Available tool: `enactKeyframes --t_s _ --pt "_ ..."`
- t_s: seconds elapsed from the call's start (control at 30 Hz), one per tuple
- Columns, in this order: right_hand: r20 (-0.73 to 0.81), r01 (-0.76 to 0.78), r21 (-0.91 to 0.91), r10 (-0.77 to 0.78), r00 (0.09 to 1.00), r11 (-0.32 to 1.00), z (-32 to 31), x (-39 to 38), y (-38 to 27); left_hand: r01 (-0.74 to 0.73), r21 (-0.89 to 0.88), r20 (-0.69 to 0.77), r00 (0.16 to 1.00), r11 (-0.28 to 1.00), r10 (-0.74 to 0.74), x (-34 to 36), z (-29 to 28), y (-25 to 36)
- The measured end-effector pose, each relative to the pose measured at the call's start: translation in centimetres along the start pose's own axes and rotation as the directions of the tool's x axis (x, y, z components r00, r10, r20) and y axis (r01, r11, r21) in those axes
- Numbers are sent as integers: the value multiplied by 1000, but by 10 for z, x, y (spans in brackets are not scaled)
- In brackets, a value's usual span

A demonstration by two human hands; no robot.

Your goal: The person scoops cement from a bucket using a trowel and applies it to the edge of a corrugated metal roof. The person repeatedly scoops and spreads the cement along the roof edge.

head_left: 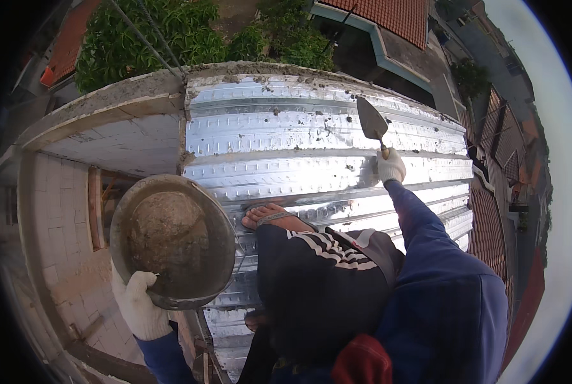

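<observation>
In a white knit glove, my left hand (140, 302) grips the near rim of a round dark bucket (209, 281), its thumb over the edge. Wet grey-brown mortar (167, 227) lies inside the bucket, heaped toward the far side. My right hand (392, 166), gloved too, is closed round the handle of a pointed trowel (371, 120). The trowel's blade points away from me, over the ribbed metal decking (267, 137). Specks of mortar dot the decking around the blade. Whether the blade touches the metal I cannot tell.
My sandalled foot (279, 216) stands on the decking beside the bucket. A mortar-covered wall top (132, 96) runs along the far edge. To the left, a drop opens into a room with pale block walls (62, 211). Tiled roofs (388, 16) and trees (145, 45) lie below and beyond.
</observation>
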State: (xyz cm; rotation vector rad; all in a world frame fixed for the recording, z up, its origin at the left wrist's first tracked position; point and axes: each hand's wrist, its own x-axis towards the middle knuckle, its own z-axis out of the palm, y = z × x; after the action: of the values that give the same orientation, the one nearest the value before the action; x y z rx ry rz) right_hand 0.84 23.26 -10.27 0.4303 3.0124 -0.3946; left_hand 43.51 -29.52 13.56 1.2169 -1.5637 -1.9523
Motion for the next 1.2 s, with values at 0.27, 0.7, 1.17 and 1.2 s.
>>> enactKeyframes --t_s 0.27,0.7,1.17,1.2 --pt "-191 -162 36 166 968 986 4 8 54 -255 -46 210 943 966 259 117 209 -40" --pt "-27 -67 -101 65 998 993 1 40 58 58 90 139 988 994 -70 228 350 -107" --pt "3 -109 -61 109 994 992 -9 45 77 -30 230 44 999 973 21 199 396 -94" --pt "23 -106 -45 107 994 993 -9 47 74 -71 253 48 997 965 61 195 400 -96"
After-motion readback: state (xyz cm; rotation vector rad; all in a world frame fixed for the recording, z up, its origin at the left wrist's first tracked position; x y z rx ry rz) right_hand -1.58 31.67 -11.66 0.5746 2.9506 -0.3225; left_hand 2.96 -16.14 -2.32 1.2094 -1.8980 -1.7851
